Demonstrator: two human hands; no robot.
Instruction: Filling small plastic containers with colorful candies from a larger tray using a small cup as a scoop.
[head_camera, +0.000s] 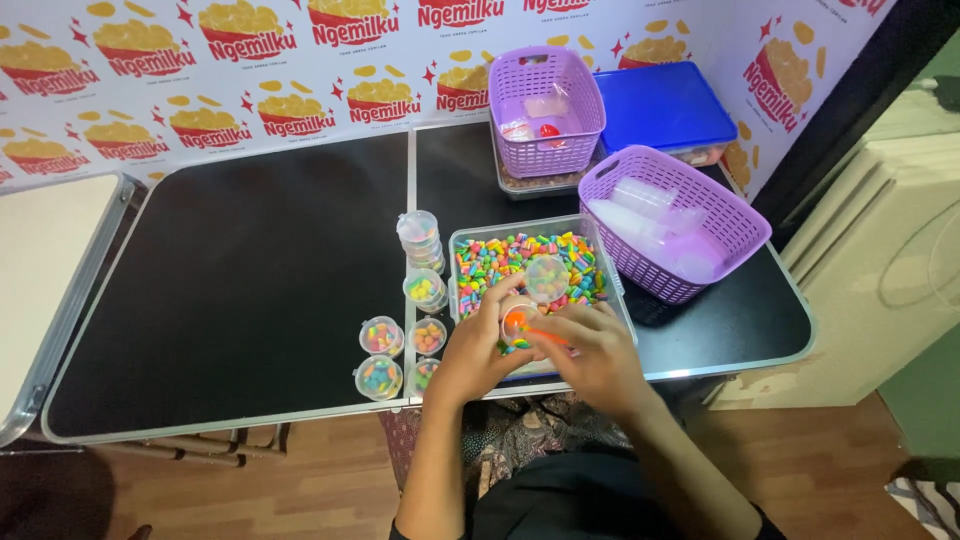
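Black bench (230, 290) top, metal-edged, with a seam running front to back just left of the clear tray (610, 262). Left of that seam the surface lies broad and bare; right of the tray, room is narrow, taken by a purple basket (735, 225) of clear cups that nearly reaches the bench's right edge.

Clear tray: rectangular, filled with small multicoloured sweets, set at the bench's front edge. An upturned clear cup lies on the sweets.

Small round cup (520, 322): clear plastic, orange and mixed sweets inside, held over the tray's front rim. Left hand (475, 350) grips it from the left side, fingers curled round. Right hand (592, 352) closes on it from the right, fingertips at its rim; whether a lid sits under them cannot be told.

Filled cups (382, 337): four with lids, standing just left of the tray near the front edge; a short stack (421, 240) stands behind them.

Second purple basket (548, 110) and blue-lidded box (665, 105): behind the tray, against the printed backdrop.
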